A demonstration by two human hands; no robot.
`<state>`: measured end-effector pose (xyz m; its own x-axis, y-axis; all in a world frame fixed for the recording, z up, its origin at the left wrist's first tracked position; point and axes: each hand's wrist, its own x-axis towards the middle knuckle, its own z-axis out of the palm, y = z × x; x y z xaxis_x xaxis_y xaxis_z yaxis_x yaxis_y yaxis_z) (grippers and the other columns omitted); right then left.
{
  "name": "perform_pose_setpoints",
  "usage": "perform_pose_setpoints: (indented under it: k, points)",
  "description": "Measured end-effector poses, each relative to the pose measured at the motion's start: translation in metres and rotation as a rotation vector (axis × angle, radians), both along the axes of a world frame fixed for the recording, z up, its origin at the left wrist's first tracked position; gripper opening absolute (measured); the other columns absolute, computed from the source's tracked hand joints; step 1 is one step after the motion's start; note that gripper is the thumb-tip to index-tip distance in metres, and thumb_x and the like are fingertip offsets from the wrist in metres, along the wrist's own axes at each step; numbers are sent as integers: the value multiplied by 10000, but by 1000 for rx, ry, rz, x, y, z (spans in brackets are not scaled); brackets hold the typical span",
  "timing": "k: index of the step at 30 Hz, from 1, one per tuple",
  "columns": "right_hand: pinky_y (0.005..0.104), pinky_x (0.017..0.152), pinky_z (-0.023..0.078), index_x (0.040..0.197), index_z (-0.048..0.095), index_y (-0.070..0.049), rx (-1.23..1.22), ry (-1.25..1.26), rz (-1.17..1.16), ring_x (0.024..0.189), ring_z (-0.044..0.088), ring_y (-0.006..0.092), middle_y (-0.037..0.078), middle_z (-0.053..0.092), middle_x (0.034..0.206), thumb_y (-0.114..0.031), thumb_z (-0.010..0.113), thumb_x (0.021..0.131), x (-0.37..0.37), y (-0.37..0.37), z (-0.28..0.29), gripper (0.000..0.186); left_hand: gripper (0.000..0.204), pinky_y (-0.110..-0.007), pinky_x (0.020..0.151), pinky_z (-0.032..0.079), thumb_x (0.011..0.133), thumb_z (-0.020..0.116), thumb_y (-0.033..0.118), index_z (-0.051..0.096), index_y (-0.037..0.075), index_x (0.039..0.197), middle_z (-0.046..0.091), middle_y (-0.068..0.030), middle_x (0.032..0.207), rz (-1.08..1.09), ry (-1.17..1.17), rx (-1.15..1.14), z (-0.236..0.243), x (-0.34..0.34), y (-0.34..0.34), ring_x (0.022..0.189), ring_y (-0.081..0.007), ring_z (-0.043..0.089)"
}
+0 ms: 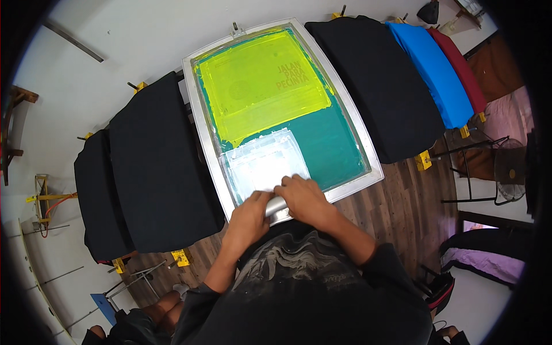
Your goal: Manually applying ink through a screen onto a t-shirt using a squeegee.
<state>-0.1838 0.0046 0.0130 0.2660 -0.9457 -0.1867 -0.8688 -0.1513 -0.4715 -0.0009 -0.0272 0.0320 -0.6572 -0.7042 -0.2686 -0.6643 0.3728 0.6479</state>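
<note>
A metal-framed printing screen (352, 138) lies in front of me, coated teal, with a large yellow-green layer (259, 77) over its far part and a white patch (256, 161) at its near left. Both my hands grip a silver squeegee (276, 206) at the screen's near edge, over the white patch. My left hand (250, 215) is closed on its left part and my right hand (300, 197) on its right part. The squeegee's blade is hidden.
Boards draped in black (149, 161), blue (428, 75) and red (460, 69) fabric flank the screen on yellow brackets (424, 161). A fan (509, 169) stands at right. Another person's bare legs (164, 310) are at lower left, on the wooden floor (402, 207).
</note>
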Motion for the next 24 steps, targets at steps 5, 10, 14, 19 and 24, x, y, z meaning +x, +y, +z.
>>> perform_pose_setpoints:
  k: [5,10,14,19,24]
  points:
    - [469,732,548,943,720,-84,-166,9,-28,900,662,348,156,672,934,-50,631,790,-5,-66,-9,180,483,-435,904,506,715,626,-38,598,44,1191,629,-193,1132,58,86,-136,-24,-4,-59,1050,-397,608]
    - [463,758,554,970,720,-78,-74,22,1,910,650,360,167,670,945,-58,666,754,-9,-90,-18,223,440,-457,869,519,678,629,-80,665,19,1105,661,-215,1028,39,8,-162,-36,-11,-83,963,-418,637]
    - [455,776,561,993,711,-65,-76,-7,-40,958,619,346,159,636,967,-21,695,712,-5,-53,-18,284,519,-431,851,531,644,624,-117,638,9,1147,648,-195,1049,86,57,-164,-34,-8,-45,970,-406,639]
    - [453,800,548,995,687,-22,44,-62,-22,988,595,351,158,619,999,0,727,666,-3,-9,-3,332,499,-470,817,546,674,681,-46,628,33,1164,640,-197,1070,43,27,-78,-23,-1,-2,909,-419,651]
    - [458,802,542,978,712,-44,155,-67,53,910,648,372,172,667,912,-14,715,655,-7,-21,4,324,426,-468,858,527,679,659,-31,693,41,1097,672,-218,1011,-26,22,74,-15,3,-24,950,-416,647]
